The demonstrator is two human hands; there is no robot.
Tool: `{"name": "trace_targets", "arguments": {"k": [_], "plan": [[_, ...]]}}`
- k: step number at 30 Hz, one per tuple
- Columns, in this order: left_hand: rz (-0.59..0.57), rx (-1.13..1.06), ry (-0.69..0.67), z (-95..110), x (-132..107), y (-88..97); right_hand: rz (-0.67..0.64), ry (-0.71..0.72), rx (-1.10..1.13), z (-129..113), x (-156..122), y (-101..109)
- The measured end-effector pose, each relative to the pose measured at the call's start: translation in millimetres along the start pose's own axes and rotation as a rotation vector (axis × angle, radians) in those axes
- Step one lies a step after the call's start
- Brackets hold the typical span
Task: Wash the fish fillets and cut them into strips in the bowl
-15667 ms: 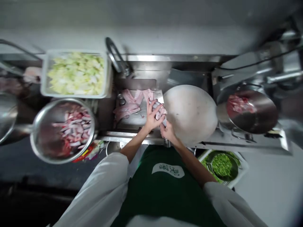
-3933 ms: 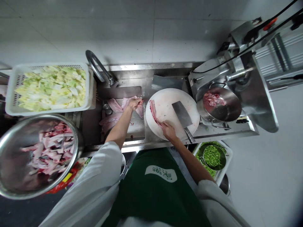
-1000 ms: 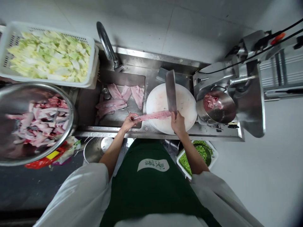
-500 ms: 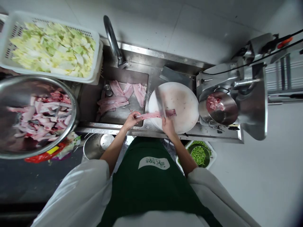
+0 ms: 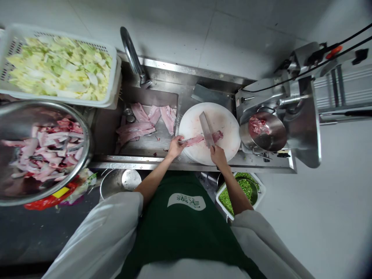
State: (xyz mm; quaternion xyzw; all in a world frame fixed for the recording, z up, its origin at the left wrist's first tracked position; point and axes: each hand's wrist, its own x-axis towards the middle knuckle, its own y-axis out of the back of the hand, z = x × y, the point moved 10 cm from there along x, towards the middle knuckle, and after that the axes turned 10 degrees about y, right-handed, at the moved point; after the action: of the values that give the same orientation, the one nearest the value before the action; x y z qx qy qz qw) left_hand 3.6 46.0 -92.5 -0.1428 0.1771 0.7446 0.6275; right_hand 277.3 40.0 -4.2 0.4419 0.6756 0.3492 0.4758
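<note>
A long pink strip of raw meat (image 5: 195,140) lies across the round white cutting board (image 5: 223,118). My left hand (image 5: 175,146) is closed on the strip's left end at the board's edge. My right hand (image 5: 217,154) grips the handle of a cleaver (image 5: 206,129), whose blade stands on the strip near its right end. A short cut piece (image 5: 218,135) lies just right of the blade.
More pink strips (image 5: 145,123) lie in the steel sink (image 5: 170,99) under a tap (image 5: 132,56). At left are a white basket of chopped cabbage (image 5: 58,69) and a steel bowl of cut meat (image 5: 43,147). Right: a bowl with meat (image 5: 263,130), a slicer machine (image 5: 305,108), chopped greens (image 5: 240,190) below.
The cleaver has shifted right along the strip and a short piece now lies apart at its right. My left hand has slid right with the strip's end, onto the board's edge.
</note>
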Motion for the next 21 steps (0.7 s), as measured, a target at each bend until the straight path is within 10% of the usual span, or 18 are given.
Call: {"name": "trace_targets", "arguments": {"k": [5,11,16,21], "plan": [[0.128,-0.127,0.153,-30,-5,28.4,0.173,0.097,0.032,-35,5,15],[0.132,-0.180,0.186,-37,-13,24.7,-0.129,0.053,0.011,-29,20,-16],[0.132,-0.245,0.182,-38,-14,22.3,0.092,0.145,-0.006,-52,14,16],[0.103,-0.246,0.148,-35,-17,24.1,-0.059,0.111,0.058,-69,10,-36]]}}
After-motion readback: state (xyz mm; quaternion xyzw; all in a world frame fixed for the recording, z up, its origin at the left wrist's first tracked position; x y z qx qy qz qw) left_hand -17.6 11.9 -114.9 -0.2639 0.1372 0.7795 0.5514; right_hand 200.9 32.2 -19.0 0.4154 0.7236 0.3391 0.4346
